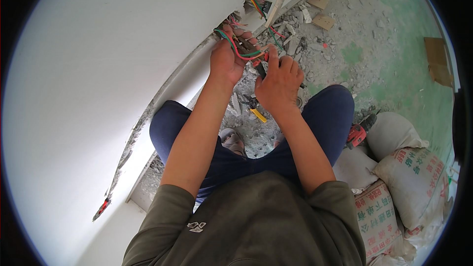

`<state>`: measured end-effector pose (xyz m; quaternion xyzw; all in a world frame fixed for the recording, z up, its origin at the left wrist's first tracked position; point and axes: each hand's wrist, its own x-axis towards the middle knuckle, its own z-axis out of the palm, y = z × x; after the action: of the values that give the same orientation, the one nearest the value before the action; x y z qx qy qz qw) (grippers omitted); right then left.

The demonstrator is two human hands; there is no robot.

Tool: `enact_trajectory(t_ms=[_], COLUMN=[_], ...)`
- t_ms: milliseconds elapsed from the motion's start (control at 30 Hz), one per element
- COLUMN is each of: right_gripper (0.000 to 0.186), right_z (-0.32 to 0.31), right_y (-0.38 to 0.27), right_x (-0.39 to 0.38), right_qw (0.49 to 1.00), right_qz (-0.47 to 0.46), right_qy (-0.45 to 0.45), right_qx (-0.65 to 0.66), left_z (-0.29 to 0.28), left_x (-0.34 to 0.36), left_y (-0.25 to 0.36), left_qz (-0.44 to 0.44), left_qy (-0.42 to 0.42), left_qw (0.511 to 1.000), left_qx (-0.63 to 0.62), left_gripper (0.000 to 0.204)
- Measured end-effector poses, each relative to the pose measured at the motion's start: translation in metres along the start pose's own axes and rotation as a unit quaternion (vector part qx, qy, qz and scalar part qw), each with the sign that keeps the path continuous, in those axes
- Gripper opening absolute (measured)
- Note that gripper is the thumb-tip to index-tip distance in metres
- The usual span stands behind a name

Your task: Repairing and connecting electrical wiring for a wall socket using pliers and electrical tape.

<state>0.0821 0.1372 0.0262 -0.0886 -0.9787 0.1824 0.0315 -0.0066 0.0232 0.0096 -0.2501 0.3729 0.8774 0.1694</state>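
A bundle of red and green electrical wires [235, 50] comes out of a rough hole at the foot of the white wall. My left hand [227, 63] is closed around it, palm up, close to that hole. Just to the right, my right hand [280, 80] is curled over a hand tool with red and black handles, which looks like pliers [261, 70]. The tool's dark front end points toward the left palm, next to the wire ends. Fingers and wires partly hide its jaws, so I cannot tell what they grip.
More wires [257, 6] hang from a second wall opening. Rubble [293, 44] and cardboard pieces [323, 21] litter the floor. A yellow-handled tool [258, 115] lies between my feet. On the right are a red power drill [356, 135] and stuffed sacks [411, 180].
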Motion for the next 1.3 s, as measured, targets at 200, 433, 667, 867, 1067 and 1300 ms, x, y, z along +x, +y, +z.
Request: enact_trajectory(t_ms=[200,433,667,867,1067,1300], right_gripper=[0.081,0.082,0.083,0.084,0.083,0.074], right_z=[0.001,0.003,0.009,0.014,0.01,0.021], right_y=[-0.001,-0.004,-0.004,-0.009,-0.011,0.005], right_x=[0.0,-0.001,-0.003,-0.003,-0.002,0.001], right_qw=[1.0,1.0,0.996,1.0,1.0,0.999], right_qz=[0.0,0.006,0.035,0.014,0.021,-0.014], right_qy=[0.01,0.014,-0.054,-0.01,-0.009,0.028], right_qx=[0.003,0.003,0.06,0.021,0.021,0.029], left_z=[0.0,-0.002,0.0,0.001,0.0,0.001], left_x=[0.001,0.003,0.001,0.002,0.004,0.001], left_y=[-0.001,-0.002,-0.002,-0.003,-0.004,-0.003], left_qz=[0.004,0.004,0.008,0.008,0.003,0.004], left_qy=[-0.007,-0.021,-0.006,-0.02,-0.032,-0.025], left_qw=[1.0,1.0,1.0,0.999,0.998,0.999], left_qx=[-0.005,-0.022,-0.011,-0.024,-0.048,-0.035], left_gripper=[0.036,0.035,0.033,0.034,0.032,0.033])
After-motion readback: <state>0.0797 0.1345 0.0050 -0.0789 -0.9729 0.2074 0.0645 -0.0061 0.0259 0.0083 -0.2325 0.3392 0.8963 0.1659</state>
